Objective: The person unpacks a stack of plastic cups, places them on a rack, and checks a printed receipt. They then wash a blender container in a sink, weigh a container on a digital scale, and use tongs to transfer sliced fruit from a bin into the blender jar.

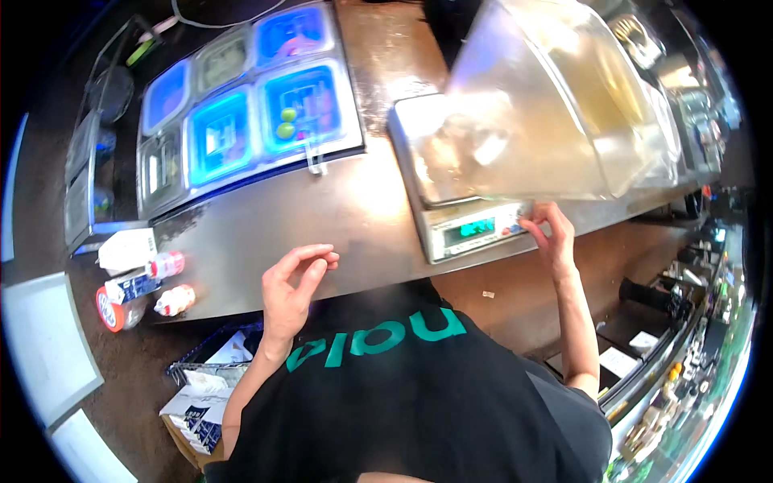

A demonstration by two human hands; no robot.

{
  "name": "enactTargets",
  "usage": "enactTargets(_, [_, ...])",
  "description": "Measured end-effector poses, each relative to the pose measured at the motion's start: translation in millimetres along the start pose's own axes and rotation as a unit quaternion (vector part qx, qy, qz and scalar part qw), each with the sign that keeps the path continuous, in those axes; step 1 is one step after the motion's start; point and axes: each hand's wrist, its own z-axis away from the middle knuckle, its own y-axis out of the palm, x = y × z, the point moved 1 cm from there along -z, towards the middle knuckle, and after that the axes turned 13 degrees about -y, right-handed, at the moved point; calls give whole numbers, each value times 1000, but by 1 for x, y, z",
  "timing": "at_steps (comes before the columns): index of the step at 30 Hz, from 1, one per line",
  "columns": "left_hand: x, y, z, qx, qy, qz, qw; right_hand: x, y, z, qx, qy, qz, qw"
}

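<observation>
My right hand (552, 232) is at the right end of the control panel of a digital scale (477, 232), its fingertips by the buttons and just below a large clear plastic container (531, 115). Whether the fingers grip anything is hard to make out. The scale has a steel platform (432, 127) and a lit green display (477, 228). The container stands over the platform and hides much of it; something yellowish shows through its far side. My left hand (293, 287) hovers above the front edge of the steel counter (362, 229), fingers loosely curled, thumb apart, holding nothing.
A rack of lidded plastic tubs (220, 136), several lit blue, sits at the back left; a clear handle (314, 157) sticks out from it. Small bottles (175, 300) and a red-lidded jar (115, 311) stand at the left end. Open boxes (202, 416) lie below. Cluttered shelves (670, 374) are on the right.
</observation>
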Motion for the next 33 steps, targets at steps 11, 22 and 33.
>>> enactTargets(11, [-34, -140, -52, -260, 62, -89, 959, 124, 17, -20, -31, -162, -4, 986])
enactTargets(22, [-11, -281, -151, -260, -48, -624, 736, 208, 121, -110, 15, -136, -227, 964])
enactTargets(33, [-83, -266, -131, -404, 109, -501, 757, 217, 143, -118, 42, -81, -244, 965])
